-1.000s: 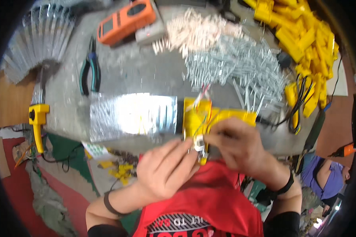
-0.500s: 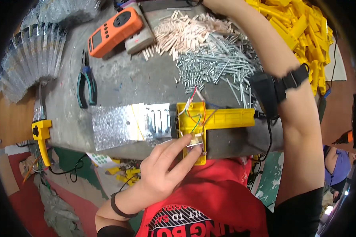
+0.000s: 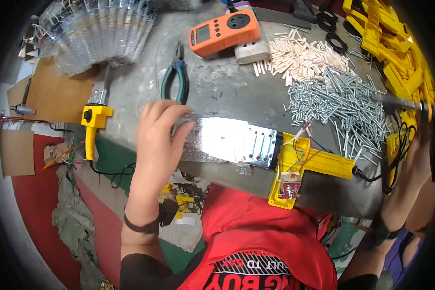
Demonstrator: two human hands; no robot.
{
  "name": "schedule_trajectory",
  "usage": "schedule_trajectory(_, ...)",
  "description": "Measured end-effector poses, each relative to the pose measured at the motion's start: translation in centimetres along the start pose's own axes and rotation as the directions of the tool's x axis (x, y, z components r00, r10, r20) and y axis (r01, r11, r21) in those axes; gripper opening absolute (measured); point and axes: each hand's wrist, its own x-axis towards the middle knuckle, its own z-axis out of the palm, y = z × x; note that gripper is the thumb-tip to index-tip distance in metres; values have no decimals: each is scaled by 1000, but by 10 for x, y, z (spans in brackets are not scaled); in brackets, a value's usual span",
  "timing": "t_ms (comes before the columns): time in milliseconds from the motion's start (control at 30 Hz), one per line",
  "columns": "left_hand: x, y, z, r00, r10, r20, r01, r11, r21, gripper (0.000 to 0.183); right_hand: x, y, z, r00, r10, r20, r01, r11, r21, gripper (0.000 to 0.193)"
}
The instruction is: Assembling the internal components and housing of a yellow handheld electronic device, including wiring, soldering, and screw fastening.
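Observation:
My left hand (image 3: 160, 130) has its thumb and fingers closed round the far left end of a flat metal plate in bubble wrap (image 3: 198, 145). The plate joins a slotted metal piece (image 3: 262, 146) and an open yellow T-shaped housing (image 3: 327, 164). Thin coloured wires and a small metal switch-like part (image 3: 290, 186) sit in the housing. At the right rim my right hand (image 3: 423, 135), dark and partly hidden, grips a tool with a long metal shaft (image 3: 396, 100) and an orange ring. The shaft points left over the screws.
Long screws (image 3: 324, 99) lie heaped beyond the housing, beside pale small sticks (image 3: 299, 55). Green-handled pliers (image 3: 175, 79) and an orange meter (image 3: 224, 31) lie farther back. Yellow housings (image 3: 396, 53) pile up at far right. Another yellow tool (image 3: 95, 123) rests at the left edge.
My left hand has gone from the switch part to the wrapped end of the plate. My right hand has come back from the far side to the right rim, now with a tool. The view has shifted.

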Motion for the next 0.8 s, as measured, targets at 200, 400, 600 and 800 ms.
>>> schedule_trajectory(200,14,-23,5,948,0,317,-7,1000,22,9,-90,-3,2,786,576,-223,-248,625,741,32)
schedule_trajectory(400,17,-13,-1,899,45,435,-43,999,-16,7,-124,-2,31,755,650,-85,-311,469,827,31)
schedule_trajectory(600,23,12,-21,970,-3,242,55,977,-208,10,-118,-21,73,575,802,-163,-480,492,726,30)
schedule_trajectory(800,16,97,-5,904,298,308,-160,901,-402,23,-131,-14,78,713,698,-62,-557,618,554,30)
